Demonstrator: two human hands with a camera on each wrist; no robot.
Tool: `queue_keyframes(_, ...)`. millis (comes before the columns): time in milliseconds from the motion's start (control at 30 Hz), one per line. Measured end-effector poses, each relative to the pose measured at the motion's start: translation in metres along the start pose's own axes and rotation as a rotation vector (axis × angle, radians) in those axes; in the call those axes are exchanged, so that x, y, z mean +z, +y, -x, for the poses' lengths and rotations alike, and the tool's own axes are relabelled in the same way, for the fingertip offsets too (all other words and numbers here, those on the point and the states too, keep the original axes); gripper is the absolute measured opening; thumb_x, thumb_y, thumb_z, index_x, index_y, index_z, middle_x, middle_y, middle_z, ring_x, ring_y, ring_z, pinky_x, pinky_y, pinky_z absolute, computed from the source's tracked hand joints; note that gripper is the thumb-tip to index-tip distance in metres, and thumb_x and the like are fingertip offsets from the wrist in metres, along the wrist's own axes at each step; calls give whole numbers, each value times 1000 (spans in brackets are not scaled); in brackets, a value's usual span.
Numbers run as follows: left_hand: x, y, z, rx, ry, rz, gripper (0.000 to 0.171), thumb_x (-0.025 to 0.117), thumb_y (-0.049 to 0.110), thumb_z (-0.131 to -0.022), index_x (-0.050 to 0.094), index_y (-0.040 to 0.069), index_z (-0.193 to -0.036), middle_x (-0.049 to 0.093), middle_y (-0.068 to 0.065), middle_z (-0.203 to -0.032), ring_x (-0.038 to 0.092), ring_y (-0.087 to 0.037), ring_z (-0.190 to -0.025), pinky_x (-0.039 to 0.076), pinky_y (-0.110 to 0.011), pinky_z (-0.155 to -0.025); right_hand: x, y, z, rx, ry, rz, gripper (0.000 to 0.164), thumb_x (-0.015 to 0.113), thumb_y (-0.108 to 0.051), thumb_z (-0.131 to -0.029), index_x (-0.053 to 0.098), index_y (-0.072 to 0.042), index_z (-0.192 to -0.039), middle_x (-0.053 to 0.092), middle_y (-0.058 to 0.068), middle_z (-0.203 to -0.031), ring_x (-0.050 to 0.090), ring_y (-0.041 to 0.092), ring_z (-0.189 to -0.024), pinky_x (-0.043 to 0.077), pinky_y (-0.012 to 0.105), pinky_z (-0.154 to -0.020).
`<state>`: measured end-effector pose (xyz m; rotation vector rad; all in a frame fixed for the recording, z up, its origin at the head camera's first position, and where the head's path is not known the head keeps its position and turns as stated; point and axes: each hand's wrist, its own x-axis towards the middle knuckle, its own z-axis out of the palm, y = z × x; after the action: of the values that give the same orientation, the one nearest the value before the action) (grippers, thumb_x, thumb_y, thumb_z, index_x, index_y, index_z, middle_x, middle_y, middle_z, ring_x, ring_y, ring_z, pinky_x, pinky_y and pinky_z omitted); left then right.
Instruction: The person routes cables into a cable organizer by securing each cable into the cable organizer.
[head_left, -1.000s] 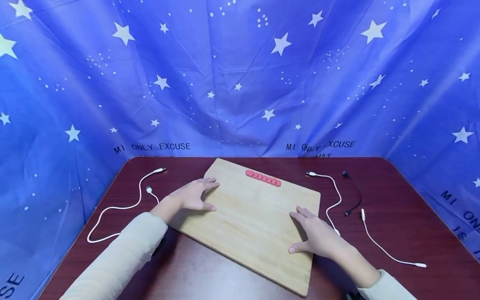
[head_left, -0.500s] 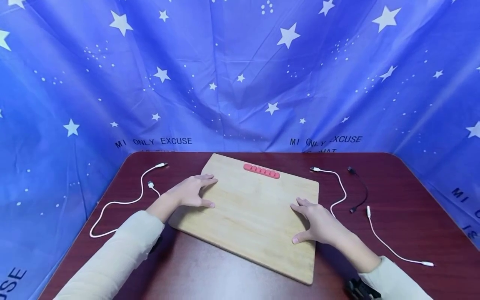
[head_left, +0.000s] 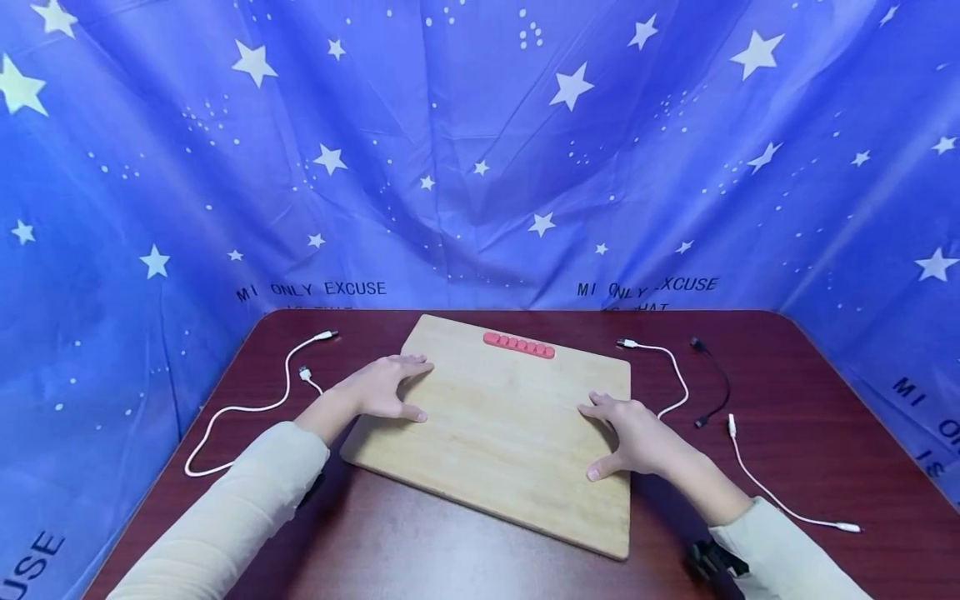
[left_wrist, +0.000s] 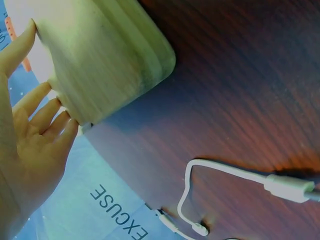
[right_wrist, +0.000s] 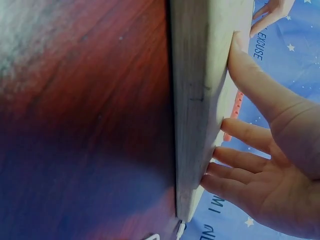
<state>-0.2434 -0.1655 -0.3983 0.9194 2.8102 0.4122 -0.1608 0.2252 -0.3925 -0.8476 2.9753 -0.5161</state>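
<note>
A pale wooden board (head_left: 502, 433) lies askew on the dark red table. Near its far edge sits a red strip with a row of small bumps (head_left: 519, 345), which looks like a cable holder. My left hand (head_left: 382, 387) rests its spread fingertips on the board's left side, with the thumb apart from the fingers. On the right side, my right hand (head_left: 637, 437) touches the board in the same way, fingers spread and fairly straight. From the right wrist view, the fingertips (right_wrist: 220, 150) of this hand meet the board's top face by its thick edge. Neither hand curls around anything.
White cables lie left (head_left: 285, 392) and right (head_left: 678, 375) of the board. Farther right are a short black cable (head_left: 723, 383) and another short white cable (head_left: 765, 496). A blue starry curtain (head_left: 480, 150) hangs behind the table (head_left: 810, 417).
The board has turned slightly counterclockwise, its near right corner shifting away from me. My right hand has moved a little forward with it, while the left hand stays nearly in place.
</note>
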Motion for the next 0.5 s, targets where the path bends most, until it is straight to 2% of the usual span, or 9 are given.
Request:
queue_keyframes(267,5,4,-1,-5,-7,-10,82,77,48,-73,50,6,-138,44,-21,-148,40,-36,-139,34,-50,-117,0,2,2,21,-42,6,84,91,-37,-54,62,3,-122,56,33,-130,54,46,-123,48,56,-100)
queue_keyframes(500,4,6,-1,-25,1,-47,83,77,51,-71,52,7,-137,46,-20,-147,41,-37,-138,34,-50,-117,-3,7,-1,-5,-42,-7,85,91,-37,-53,62,3,-123,55,34,-131,53,46,-124,47,55,-102)
